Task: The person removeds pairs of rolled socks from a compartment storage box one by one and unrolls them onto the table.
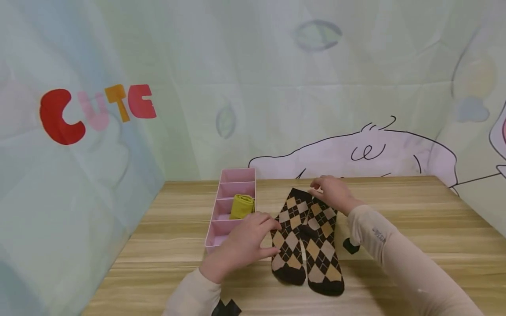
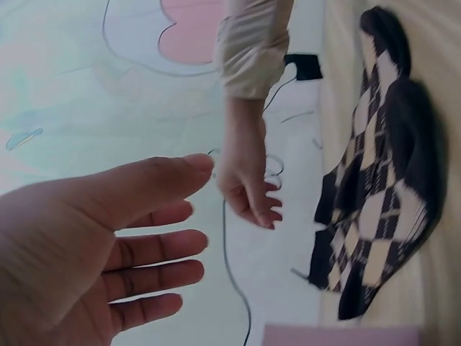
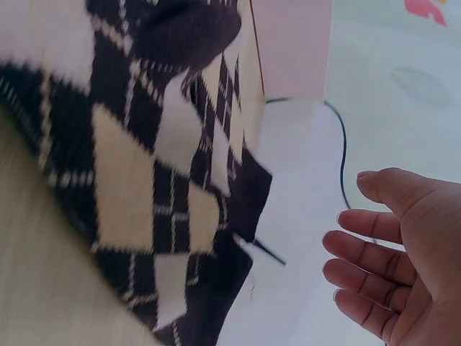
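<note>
Two argyle socks in black, tan and beige lie side by side on the table, toes toward me: a left sock (image 1: 290,239) and a right sock (image 1: 322,245). My left hand (image 1: 247,241) hovers by the left sock's outer edge, its fingers loosely bent and holding nothing. Near the cuff of the right sock is my right hand (image 1: 334,193), also without anything in its grasp. Both wrist views show the fingers spread apart from the socks (image 2: 378,209). The socks' undersides are hidden.
A pink divided box (image 1: 237,175) stands left of the socks, partly covered by my left hand. In one of its compartments sits a rolled yellow cloth item (image 1: 241,207). The wooden table (image 1: 170,219) meets a printed curtain (image 1: 197,109) at the back and left.
</note>
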### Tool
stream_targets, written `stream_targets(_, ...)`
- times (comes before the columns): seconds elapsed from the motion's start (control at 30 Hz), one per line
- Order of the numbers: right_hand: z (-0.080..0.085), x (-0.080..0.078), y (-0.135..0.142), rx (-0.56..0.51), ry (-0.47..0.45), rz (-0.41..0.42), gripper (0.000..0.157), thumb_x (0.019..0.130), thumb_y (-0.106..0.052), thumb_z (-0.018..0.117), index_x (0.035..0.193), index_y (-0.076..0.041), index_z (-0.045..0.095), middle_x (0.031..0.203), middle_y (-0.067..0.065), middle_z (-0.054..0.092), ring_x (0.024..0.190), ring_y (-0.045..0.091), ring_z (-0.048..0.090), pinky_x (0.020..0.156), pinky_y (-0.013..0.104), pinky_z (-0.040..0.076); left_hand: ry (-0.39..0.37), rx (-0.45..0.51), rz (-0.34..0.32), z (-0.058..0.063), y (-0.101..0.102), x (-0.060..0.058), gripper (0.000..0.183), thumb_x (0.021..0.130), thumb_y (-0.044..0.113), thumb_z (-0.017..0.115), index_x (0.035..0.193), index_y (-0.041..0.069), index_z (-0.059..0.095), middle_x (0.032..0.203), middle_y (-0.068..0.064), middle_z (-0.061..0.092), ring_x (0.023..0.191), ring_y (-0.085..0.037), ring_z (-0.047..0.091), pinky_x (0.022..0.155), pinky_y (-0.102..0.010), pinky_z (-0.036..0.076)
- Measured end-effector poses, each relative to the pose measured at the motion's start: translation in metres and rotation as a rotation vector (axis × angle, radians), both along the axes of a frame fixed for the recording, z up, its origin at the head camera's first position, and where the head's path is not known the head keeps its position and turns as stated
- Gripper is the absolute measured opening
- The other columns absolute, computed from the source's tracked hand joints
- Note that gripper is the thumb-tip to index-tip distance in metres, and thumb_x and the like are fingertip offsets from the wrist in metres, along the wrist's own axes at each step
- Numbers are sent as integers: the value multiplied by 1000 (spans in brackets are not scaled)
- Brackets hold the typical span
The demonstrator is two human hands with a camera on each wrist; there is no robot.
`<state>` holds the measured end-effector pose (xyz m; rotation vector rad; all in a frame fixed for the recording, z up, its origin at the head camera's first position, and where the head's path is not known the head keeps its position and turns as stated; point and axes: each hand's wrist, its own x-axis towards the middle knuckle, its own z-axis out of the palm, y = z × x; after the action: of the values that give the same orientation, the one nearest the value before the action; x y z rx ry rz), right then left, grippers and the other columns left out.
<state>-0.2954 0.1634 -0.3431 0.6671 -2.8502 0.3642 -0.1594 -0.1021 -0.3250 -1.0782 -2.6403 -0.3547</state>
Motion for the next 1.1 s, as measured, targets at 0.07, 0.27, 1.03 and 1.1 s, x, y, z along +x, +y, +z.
stream_targets(0.07, 0, 2, -6, 3, -6, 13, 33, 94, -29, 60, 109, -1, 67, 101, 13, 69, 89, 28, 65, 79, 44, 54, -21, 12, 12, 4, -9, -2, 42, 77, 32, 79, 108, 11, 62, 106, -2, 63, 105, -21, 58, 97, -38, 46)
stream_targets(0.27, 1, 5, -21, -15, -3, 82, 35, 95, -29, 59, 112, 0, 65, 104, 14, 69, 94, 29, 64, 82, 45, 53, -106, 20, 101, 15, -37, -8, 45, 74, 31, 81, 108, 8, 63, 108, -6, 64, 108, -25, 58, 99, -46, 44)
stream_targets(1.03, 3, 7, -80, -29, -4, 236, 37, 95, -34, 59, 114, -4, 66, 109, 10, 70, 98, 24, 66, 87, 41, 53, -371, -55, 325, 23, -97, -18, 57, 67, 27, 86, 114, 6, 61, 112, -12, 60, 106, -31, 54, 97, -50, 40)
stream_targets(1.1, 2, 8, -86, -40, -7, 252, 38, 95, -34, 58, 115, -4, 66, 109, 10, 70, 98, 23, 66, 87, 40, 53, -374, -67, 334, 22, -98, -19, 58, 67, 27, 86, 115, 5, 61, 111, -12, 60, 105, -31, 54, 97, -49, 40)
